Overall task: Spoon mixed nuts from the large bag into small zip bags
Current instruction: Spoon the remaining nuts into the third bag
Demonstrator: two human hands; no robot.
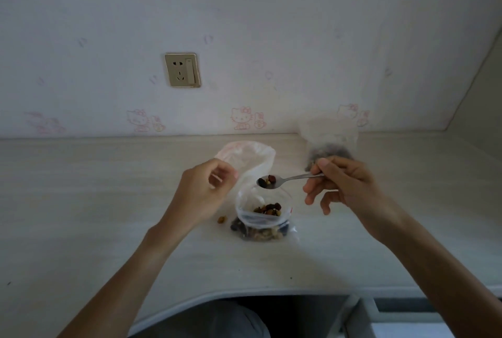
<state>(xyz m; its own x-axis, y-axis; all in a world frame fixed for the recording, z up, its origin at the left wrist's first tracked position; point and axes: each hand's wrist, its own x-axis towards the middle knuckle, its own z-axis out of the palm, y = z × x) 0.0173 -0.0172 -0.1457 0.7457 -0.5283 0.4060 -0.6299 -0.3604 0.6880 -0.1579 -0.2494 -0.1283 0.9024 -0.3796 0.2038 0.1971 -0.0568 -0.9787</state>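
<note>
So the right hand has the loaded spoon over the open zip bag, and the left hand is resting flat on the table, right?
Not quite. In the head view the left hand is raised, its fingers pinching the zip bag rim to hold it open. The rest holds: the right hand holds the loaded spoon over that bag.

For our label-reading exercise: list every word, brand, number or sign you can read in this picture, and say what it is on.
No readable text anywhere.
Wall socket: no lettering to be seen.
Wallpaper: pink cartoon cat drawings only, no words.
Small bag: a red mark at its right edge, too small to read.
Bag at the back: blurred, nothing legible.
</note>
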